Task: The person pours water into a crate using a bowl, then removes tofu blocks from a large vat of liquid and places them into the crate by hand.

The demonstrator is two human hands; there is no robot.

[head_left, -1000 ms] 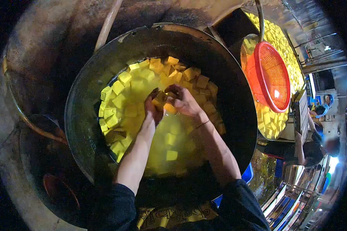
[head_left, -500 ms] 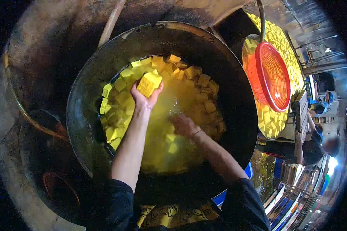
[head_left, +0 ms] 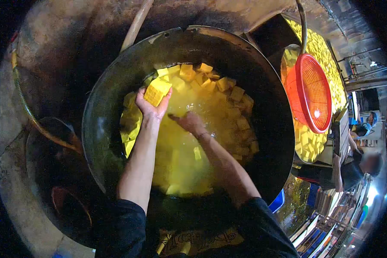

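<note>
My left hand (head_left: 152, 105) is wrapped round a yellow block of tofu (head_left: 158, 91), raised over the left part of a big dark wok (head_left: 103, 92). More than one piece may be in that grip. To its right, low over the cloudy yellow liquid (head_left: 180, 159), is my right hand (head_left: 191, 121). Its fingers stretch leftward, somewhat blurred, and I see nothing held in them. Many tofu blocks (head_left: 241, 107) sit in the liquid along the wok's far, left and right sides. One small yellow piece (head_left: 197, 152) shows below my right hand.
A red plastic strainer basket (head_left: 291, 92) with a long handle (head_left: 304, 26) rests right of the wok, over a container of yellow blocks (head_left: 307, 144). Behind it lies a wide spread of blocks (head_left: 327, 56). A hose (head_left: 34, 122) runs at left. Another person (head_left: 352, 170) is at far right.
My right hand has moved left and slightly up, closer to my left hand. The left hand still holds its tofu, now turned a little. The whole view has shifted slightly.
</note>
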